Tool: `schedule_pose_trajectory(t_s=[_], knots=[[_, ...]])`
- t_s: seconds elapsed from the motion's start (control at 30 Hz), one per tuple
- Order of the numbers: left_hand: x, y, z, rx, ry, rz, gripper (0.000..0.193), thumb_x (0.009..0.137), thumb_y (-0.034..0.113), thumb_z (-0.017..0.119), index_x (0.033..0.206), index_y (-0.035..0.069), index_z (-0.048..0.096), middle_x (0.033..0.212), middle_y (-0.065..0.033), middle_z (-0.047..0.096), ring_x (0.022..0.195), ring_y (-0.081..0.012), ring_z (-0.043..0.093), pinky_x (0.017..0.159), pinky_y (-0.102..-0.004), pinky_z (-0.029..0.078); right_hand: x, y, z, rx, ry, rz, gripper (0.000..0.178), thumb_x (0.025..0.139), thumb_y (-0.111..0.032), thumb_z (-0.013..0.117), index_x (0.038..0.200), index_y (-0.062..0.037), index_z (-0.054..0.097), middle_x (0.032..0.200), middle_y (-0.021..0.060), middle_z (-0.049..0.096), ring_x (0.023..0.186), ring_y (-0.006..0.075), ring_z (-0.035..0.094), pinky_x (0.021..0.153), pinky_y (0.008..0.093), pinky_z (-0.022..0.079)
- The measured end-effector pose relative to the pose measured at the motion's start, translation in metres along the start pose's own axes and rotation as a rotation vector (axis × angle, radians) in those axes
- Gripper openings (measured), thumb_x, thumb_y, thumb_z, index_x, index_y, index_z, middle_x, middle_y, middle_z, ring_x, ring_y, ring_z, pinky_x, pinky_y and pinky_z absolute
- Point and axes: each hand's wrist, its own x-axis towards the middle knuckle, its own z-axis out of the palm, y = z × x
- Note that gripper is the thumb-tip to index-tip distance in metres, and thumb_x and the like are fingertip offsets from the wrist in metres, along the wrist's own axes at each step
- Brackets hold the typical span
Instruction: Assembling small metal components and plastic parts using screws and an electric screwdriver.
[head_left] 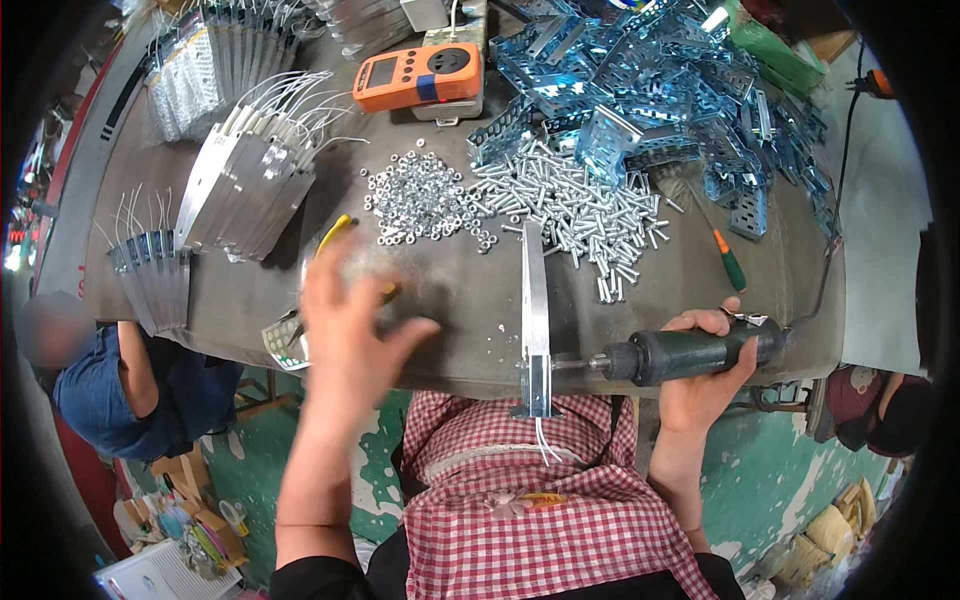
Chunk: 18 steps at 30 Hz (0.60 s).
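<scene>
We see a dark green, cylindrical power driver, smooth-barrelled with a ribbed black collar, in the right hand, whose fingers curl around it. Its thin shaft points left at a slim, flat-sided aluminium bar with a shiny metal bracket at its near end and two white wires trailing over the tabletop's front edge. The left hand is wide, fingers spread, left of the bar. Beyond lie rounded nuts, slender silvery bolts and a tangle of perforated, bluish glossy brackets. More flat aluminium bars with white leads stand bundled to the left, near a smooth orange meter.

Motion blurs the left hand, which partly covers a yellow-handled tool; we cannot tell what kind it is. Nor can we make out whether the driver's tip meets a fastener. The upper piles are cut off by the frame.

The tabletop is dull grey-brown and scuffed. Below it we find a red-and-white checked apron, worn green paint and, at left, a person in blue.
</scene>
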Motion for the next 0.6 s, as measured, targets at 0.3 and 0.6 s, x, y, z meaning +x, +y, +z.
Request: schedule_pose_trajectory(t_s=[0.3, 0.6], knots=[[-0.002, -0.022, -0.01, -0.318, 0.206, -0.103, 0.01, 0.064, -0.001, 0.054, 0.073, 0.0, 0.051, 0.085, -0.0123, 0.048, 0.072, -0.022, 0.051, 0.07, -0.0311, 0.043, 0.004, 0.003, 0.001, -0.01, -0.041, 0.027, 0.043, 0.08, -0.027, 0.063, 0.115, -0.0093, 0.046, 0.084, 0.0006, 0.047, 0.089, 0.0158, 0.048, 0.091, 0.0382, 0.037], [0.016, 0.062, 0.002, -1.326, -0.029, 0.029, 0.041, 0.073, 0.026, 0.06, 0.107, 0.004, 0.053, 0.128, -0.0164, 0.032, 0.076, -0.0135, 0.041, 0.072, -0.0282, 0.036, 0.003, 0.004, 0.005, 0.017, -0.081, 0.054, 0.042, 0.081, -0.027, 0.061, 0.116, -0.0091, 0.046, 0.086, 0.001, 0.049, 0.09, 0.0164, 0.048, 0.092, 0.0383, 0.036]])
